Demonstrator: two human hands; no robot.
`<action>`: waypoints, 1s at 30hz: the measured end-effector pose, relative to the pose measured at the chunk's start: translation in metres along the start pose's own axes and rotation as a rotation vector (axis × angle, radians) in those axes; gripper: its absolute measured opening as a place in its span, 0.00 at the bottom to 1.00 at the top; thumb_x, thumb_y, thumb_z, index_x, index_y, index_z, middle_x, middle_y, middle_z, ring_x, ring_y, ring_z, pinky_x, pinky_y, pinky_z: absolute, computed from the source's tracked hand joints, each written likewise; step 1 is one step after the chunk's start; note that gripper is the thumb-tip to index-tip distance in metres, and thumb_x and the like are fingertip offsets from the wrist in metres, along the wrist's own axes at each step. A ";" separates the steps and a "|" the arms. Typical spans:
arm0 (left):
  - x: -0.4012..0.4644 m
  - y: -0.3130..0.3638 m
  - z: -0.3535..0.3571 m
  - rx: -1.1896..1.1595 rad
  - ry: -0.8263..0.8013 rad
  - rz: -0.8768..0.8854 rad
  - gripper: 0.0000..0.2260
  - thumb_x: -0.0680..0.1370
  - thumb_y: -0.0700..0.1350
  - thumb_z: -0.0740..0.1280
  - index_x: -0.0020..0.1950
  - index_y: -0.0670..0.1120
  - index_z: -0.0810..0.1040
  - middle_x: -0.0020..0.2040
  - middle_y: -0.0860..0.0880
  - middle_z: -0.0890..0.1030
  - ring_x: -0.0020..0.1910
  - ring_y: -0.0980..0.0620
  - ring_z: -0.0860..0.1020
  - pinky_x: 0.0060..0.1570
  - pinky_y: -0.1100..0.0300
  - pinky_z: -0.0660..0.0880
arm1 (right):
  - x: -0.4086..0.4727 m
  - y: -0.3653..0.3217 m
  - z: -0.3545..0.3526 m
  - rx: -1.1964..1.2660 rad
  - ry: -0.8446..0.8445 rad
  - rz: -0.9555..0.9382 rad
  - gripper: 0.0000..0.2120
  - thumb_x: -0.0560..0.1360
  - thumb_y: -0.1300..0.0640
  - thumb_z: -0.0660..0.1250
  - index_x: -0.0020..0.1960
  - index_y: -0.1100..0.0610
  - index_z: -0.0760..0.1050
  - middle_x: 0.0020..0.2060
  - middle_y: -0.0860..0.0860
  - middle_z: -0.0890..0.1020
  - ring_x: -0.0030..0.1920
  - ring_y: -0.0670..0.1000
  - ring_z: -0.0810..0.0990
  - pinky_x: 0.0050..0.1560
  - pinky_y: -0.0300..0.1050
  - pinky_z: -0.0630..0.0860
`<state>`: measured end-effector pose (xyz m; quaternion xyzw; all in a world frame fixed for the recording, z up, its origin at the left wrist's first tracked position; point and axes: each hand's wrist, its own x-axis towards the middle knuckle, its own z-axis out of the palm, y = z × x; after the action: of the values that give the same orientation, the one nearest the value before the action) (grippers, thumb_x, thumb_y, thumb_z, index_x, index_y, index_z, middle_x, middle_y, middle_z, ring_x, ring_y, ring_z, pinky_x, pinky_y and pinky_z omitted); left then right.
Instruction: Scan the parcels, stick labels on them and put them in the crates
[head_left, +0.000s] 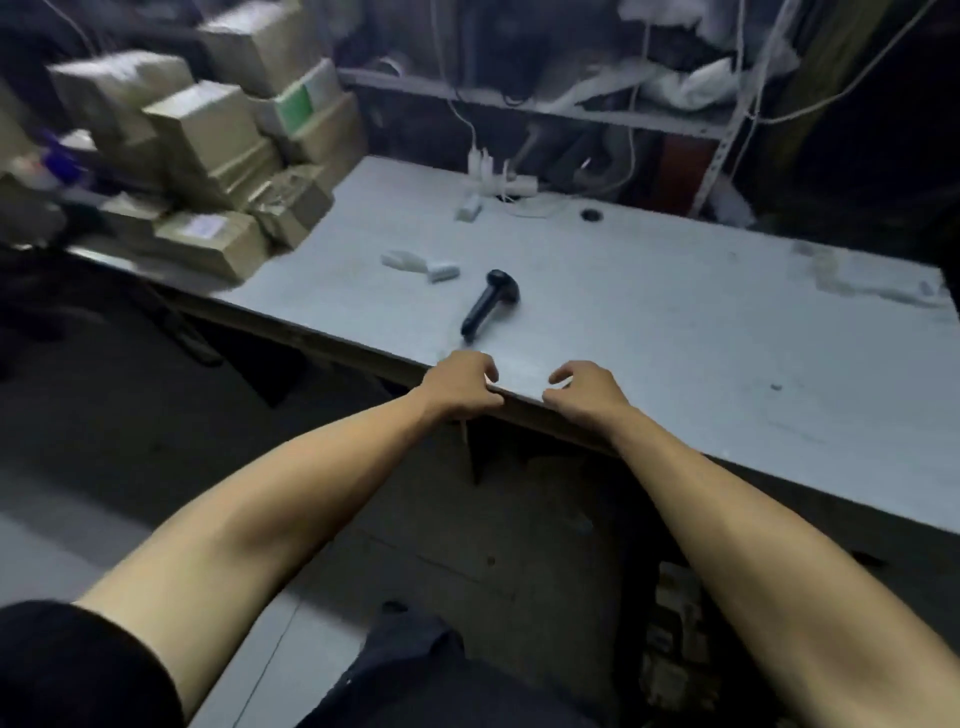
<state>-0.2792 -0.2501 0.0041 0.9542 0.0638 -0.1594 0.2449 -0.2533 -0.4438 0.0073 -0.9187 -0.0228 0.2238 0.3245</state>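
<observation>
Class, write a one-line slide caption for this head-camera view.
Both hands rest empty at the table's edge, black scanner ahead, parcels stacked left.

You are standing in a dim packing or parcel-sorting room, more storeroom than office. Brown cardboard parcels (208, 156) are stacked high at the far left end of the long grey desk (675, 332), some bearing printed labels. A black handheld barcode scanner (491, 304) lies on the desk near you. Behind the desk a metal shelf rack (571, 111) holds white bags and loose cables, and a white power strip (501, 182) sits at the desk's back edge.
</observation>
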 end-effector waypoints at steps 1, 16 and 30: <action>-0.001 -0.027 -0.019 -0.019 0.024 -0.024 0.17 0.71 0.48 0.71 0.59 0.48 0.81 0.55 0.48 0.84 0.56 0.48 0.81 0.57 0.53 0.78 | 0.008 -0.029 0.014 -0.021 -0.023 -0.036 0.17 0.74 0.53 0.69 0.62 0.53 0.78 0.60 0.54 0.81 0.58 0.55 0.80 0.58 0.45 0.75; -0.011 -0.287 -0.184 -0.206 0.265 -0.215 0.13 0.75 0.49 0.71 0.57 0.46 0.82 0.53 0.50 0.83 0.51 0.51 0.81 0.55 0.53 0.80 | 0.108 -0.327 0.172 -0.221 -0.138 -0.352 0.17 0.71 0.50 0.68 0.59 0.53 0.79 0.55 0.52 0.83 0.54 0.53 0.81 0.54 0.46 0.77; 0.159 -0.388 -0.326 -0.228 0.465 -0.311 0.13 0.72 0.50 0.69 0.55 0.50 0.77 0.54 0.49 0.75 0.53 0.47 0.76 0.55 0.54 0.76 | 0.300 -0.501 0.190 -0.250 -0.131 -0.481 0.16 0.74 0.54 0.67 0.54 0.64 0.82 0.51 0.59 0.85 0.52 0.57 0.83 0.52 0.52 0.80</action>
<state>-0.1182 0.2540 0.0479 0.9102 0.2809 0.0358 0.3021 -0.0129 0.1183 0.0614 -0.9034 -0.2885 0.1948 0.2504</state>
